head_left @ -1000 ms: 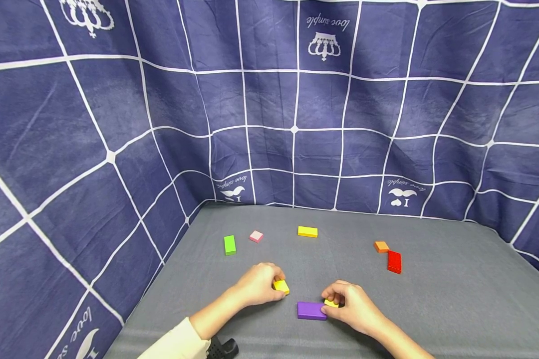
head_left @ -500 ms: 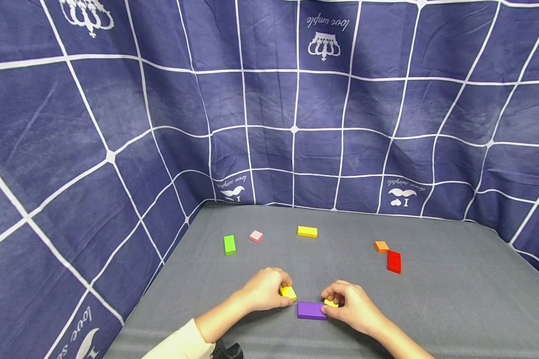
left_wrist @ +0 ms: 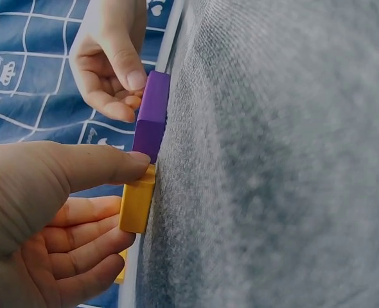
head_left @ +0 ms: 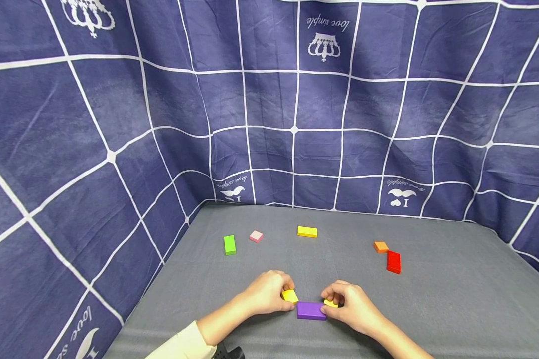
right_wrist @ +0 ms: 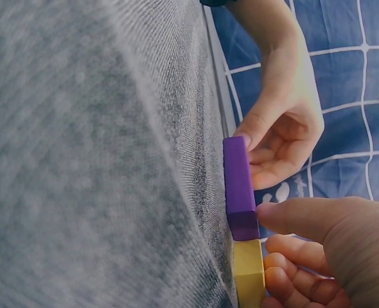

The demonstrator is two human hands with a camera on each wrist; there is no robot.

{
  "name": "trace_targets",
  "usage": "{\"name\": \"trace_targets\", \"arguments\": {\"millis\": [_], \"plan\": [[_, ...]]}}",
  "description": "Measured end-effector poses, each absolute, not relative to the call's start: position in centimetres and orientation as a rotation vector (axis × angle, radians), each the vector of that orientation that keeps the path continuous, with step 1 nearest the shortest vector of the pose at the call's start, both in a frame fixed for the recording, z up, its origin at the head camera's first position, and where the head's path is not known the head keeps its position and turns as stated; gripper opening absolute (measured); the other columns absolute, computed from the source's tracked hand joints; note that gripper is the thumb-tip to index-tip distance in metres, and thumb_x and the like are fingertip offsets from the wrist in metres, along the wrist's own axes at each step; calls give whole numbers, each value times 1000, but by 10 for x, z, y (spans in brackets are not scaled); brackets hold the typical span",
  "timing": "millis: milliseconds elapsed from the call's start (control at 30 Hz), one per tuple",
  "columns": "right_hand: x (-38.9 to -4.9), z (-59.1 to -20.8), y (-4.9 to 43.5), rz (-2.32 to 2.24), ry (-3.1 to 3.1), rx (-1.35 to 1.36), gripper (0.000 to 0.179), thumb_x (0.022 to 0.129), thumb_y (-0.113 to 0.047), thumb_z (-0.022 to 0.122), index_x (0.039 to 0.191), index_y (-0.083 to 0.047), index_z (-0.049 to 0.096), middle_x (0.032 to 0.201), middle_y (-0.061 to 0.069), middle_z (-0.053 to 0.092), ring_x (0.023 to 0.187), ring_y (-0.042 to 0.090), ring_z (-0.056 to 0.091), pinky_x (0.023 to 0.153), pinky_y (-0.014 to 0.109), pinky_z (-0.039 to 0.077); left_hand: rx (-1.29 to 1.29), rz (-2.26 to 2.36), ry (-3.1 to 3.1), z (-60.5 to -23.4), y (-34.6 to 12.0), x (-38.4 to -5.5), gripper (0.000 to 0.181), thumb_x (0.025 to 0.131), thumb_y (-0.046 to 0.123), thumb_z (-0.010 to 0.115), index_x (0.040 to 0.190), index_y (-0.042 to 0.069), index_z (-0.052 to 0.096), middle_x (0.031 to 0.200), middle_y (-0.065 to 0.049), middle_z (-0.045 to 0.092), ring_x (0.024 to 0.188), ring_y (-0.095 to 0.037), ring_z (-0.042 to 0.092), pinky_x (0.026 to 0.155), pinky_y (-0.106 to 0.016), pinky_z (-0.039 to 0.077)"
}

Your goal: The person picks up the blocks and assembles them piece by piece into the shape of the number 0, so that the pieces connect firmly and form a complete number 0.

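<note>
My left hand pinches a deep yellow block between thumb and fingers. That block is right at the left end of a purple block, which lies lengthwise on the grey table. At the purple block's other end is a pale yellow block, with the fingers of my right hand curled round it. In the right wrist view the right thumb is at the corner of the purple block. The fingertips sit behind the pale yellow block.
Farther back on the grey table lie a green block, a pink block and another yellow block. An orange block touches a red block to the right. A blue checked curtain stands behind.
My left hand has moved right and slightly nearer, bringing the deep yellow block up to the purple block's left end. The right hand and the other blocks have stayed where they were.
</note>
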State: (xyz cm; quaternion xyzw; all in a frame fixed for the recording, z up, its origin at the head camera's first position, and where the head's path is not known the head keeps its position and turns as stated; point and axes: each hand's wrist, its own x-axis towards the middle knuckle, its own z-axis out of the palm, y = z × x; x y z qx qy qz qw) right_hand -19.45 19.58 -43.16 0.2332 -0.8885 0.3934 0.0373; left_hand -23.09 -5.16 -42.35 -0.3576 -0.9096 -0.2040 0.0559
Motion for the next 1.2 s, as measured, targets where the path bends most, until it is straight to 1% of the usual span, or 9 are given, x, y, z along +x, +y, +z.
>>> {"name": "trace_targets", "arguments": {"millis": [733, 1000, 1200], "plan": [[-195, -433, 196, 1191, -2710, 728, 16, 76, -13, 82, 86, -12, 69, 78, -8, 56, 69, 5, 51, 60, 22, 44, -1108, -652, -2745, -423, -53, -228, 31, 68, 25, 87, 88, 12, 68, 77, 10, 57, 69, 2, 49, 63, -14, 42], [-195, -432, 196, 1193, -2714, 727, 16, 76, -14, 82, 85, -12, 69, 78, -7, 56, 68, 5, 51, 59, 22, 44, -1092, -643, -2694, -422, -49, -224, 29, 76, 30, 80, 94, 9, 71, 83, 7, 60, 78, -3, 53, 70, -19, 46], [-194, -432, 196, 1205, -2711, 735, 16, 76, -14, 81, 86, -11, 69, 78, -7, 56, 68, 5, 51, 59, 22, 44, -1073, -662, -2649, -422, -40, -216, 25, 75, 28, 82, 88, 11, 68, 79, 7, 58, 74, -3, 51, 66, -16, 42]]}}
